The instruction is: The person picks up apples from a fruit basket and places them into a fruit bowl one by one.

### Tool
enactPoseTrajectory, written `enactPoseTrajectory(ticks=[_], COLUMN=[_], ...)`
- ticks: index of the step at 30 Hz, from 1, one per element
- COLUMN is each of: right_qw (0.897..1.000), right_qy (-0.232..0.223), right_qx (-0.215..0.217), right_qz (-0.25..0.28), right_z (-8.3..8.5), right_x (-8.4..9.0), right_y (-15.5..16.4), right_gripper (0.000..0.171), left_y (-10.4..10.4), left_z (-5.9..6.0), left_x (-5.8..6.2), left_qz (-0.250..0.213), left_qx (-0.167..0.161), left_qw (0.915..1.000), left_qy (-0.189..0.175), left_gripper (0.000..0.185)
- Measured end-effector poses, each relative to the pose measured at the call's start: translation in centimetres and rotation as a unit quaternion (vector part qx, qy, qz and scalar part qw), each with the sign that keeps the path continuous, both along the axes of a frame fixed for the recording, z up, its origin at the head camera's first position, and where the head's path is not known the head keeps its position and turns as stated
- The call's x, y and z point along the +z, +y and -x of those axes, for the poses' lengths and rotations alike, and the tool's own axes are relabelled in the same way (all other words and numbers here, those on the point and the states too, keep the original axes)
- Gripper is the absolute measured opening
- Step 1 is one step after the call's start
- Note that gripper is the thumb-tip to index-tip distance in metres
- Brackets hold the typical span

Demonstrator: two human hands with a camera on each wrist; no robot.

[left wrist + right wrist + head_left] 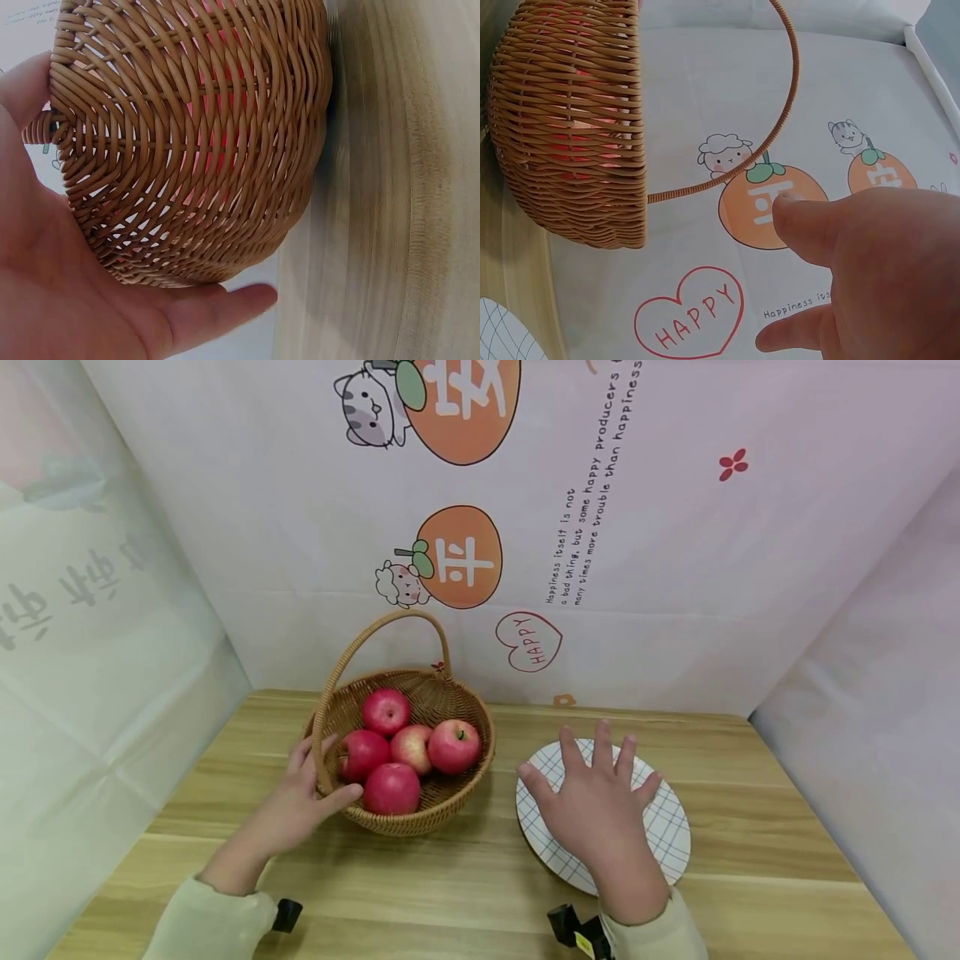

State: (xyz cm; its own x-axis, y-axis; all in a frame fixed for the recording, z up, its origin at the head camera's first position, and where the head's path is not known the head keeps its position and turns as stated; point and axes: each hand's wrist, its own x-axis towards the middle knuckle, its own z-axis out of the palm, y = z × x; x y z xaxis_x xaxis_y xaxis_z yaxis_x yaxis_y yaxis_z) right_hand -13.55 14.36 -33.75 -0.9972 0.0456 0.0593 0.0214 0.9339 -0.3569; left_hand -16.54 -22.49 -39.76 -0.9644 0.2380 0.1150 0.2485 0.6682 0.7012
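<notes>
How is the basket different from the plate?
The basket is brown woven wicker, while the plate is white with a thin grid pattern. The basket is deep and has a tall arched handle; the plate is flat. The basket holds five red apples; the plate shows no food. The left hand touches the basket's side; the right hand lies spread over the plate. Both are round and sit on the wooden table.

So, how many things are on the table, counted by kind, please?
Apples: 5, all red, all inside the basket
Basket: 1, woven, with a handle; the left hand touches its side
Plate: 1, white with a grid pattern, under the right hand
Total: 7 things
</notes>
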Motion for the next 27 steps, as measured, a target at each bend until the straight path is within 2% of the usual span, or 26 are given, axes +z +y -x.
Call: enactPoseTrajectory(ticks=[13, 19, 24, 27], right_qw=[1.000, 0.998, 0.996, 0.993], right_qy=[-0.008, -0.016, -0.016, -0.007], right_qx=[0.024, 0.043, 0.066, 0.090], right_qz=[0.011, 0.038, 0.059, 0.070], right_z=[0.2, 0.5, 0.9, 1.3], right_x=[0.1, 0.1, 0.1, -0.1], right_y=[0.3, 0.4, 0.3, 0.3], right_gripper=[0.102, 0.100, 0.098, 0.096], left_y=[0.0, 0.1, 0.3, 0.5], left_z=[-0.7, -1.1, -1.2, -1.4], left_x=[-0.2, -0.3, -0.3, -0.3], left_qz=[0.004, -0.005, 0.002, 0.014], left_qx=[0.001, 0.006, 0.017, 0.021], left_qw=[1.0000, 0.9999, 0.9997, 0.9997], left_qy=[-0.008, -0.015, -0.018, -0.008], left_gripper=[0.098, 0.096, 0.096, 0.096])
